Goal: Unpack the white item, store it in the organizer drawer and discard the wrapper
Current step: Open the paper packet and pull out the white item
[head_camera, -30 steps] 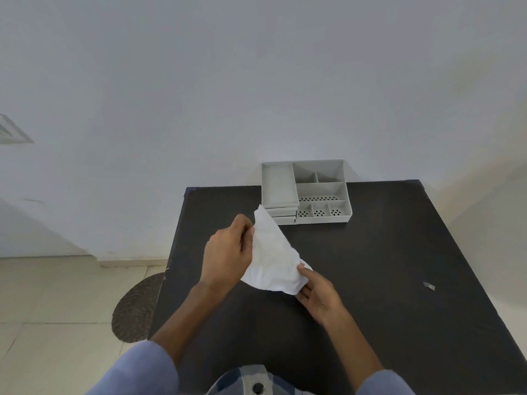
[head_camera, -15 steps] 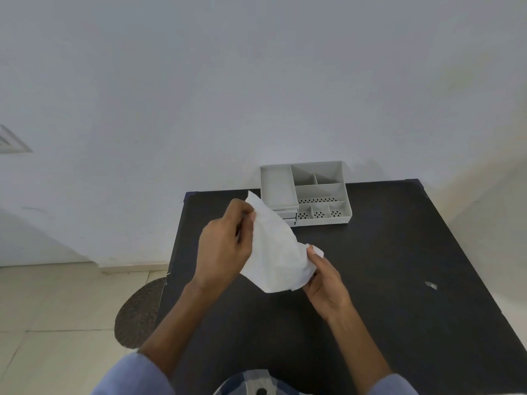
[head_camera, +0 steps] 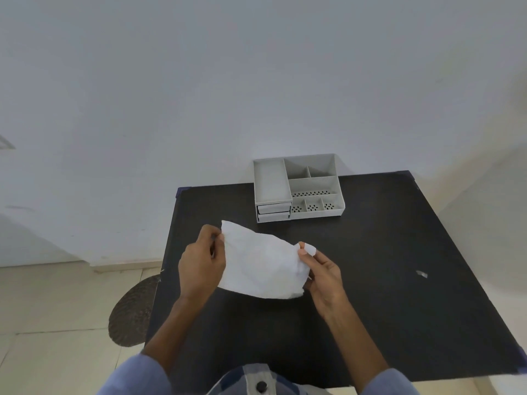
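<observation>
A crumpled white wrapper (head_camera: 261, 269) is held above the black table (head_camera: 385, 252), stretched between both hands. My left hand (head_camera: 201, 263) pinches its upper left corner. My right hand (head_camera: 320, 273) grips its right edge, thumb and fingertips on the paper. What the wrapper holds is hidden. The grey organizer (head_camera: 298, 188) stands at the table's far edge against the wall, with open compartments on top and two shut drawers (head_camera: 273, 212) at its front left.
A small pale scrap (head_camera: 421, 274) lies on the table to the right. A round brown mat (head_camera: 132, 312) lies on the tiled floor left of the table. The white wall rises directly behind the organizer.
Both hands have turned the wrapper from steeply tilted to nearly level and pulled it wider. My right hand has risen and moved right.
</observation>
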